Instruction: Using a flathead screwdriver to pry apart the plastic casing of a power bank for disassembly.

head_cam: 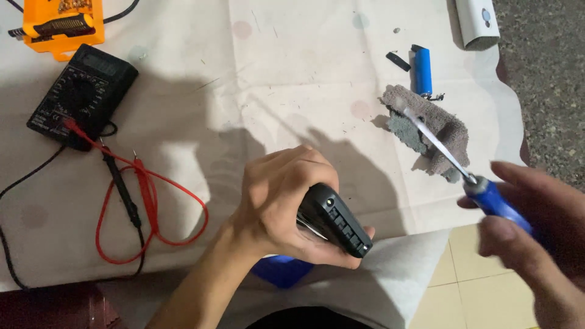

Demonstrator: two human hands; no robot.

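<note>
**Remote and screwdriver in hand**

Our left hand (286, 204), wrist bent inward, wraps its fingers around a black remote (335, 220). Our right hand (536, 234) grips a blue-handled screwdriver (469, 180), its blade angled up-left over a grey cloth (426, 125). Farther left lies a multimeter (82, 94).

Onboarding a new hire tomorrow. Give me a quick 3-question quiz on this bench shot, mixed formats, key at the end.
1. True or false: the left hand holds a small black device above the table edge.
2. What does the right hand hold? A) the red probe B) a blue-handled screwdriver C) the blue battery
3. Fill in: the black multimeter lies at the far left of the cloth-covered table, with red and black ___ trailing from it.

Key: 1 true. 2 B. 3 leads. The blue battery lies on the table, beside a grey rag.
</note>
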